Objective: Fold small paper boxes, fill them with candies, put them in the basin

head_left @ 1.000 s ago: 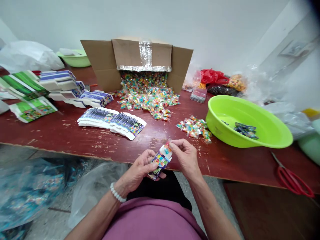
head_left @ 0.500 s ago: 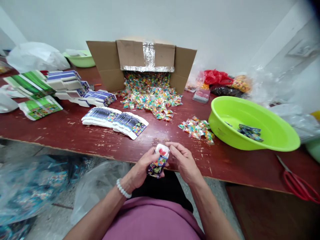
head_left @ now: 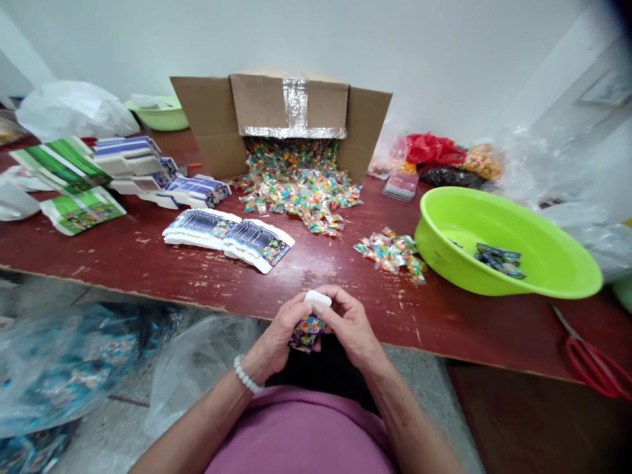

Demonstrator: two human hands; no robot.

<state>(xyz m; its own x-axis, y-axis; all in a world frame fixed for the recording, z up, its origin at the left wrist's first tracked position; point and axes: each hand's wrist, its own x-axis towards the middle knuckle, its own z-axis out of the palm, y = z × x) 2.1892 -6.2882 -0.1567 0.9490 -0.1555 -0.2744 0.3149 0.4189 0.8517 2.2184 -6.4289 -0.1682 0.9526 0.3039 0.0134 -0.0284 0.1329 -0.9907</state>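
Forearms (head_left: pixel 205 416) angled inward, the left hand (head_left: pixel 278 336) and right hand (head_left: pixel 353 330) sit close together, fingers (head_left: pixel 340 295) curled.

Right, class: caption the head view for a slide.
Left hand and right hand hold a printed packet near wrapped candies.

Packet (head_left: pixel 306 332) — partly hidden by left hand (head_left: pixel 278 336) and right hand (head_left: pixel 353 329), blurred bluish bag (head_left: pixel 74 372) — cropped at left
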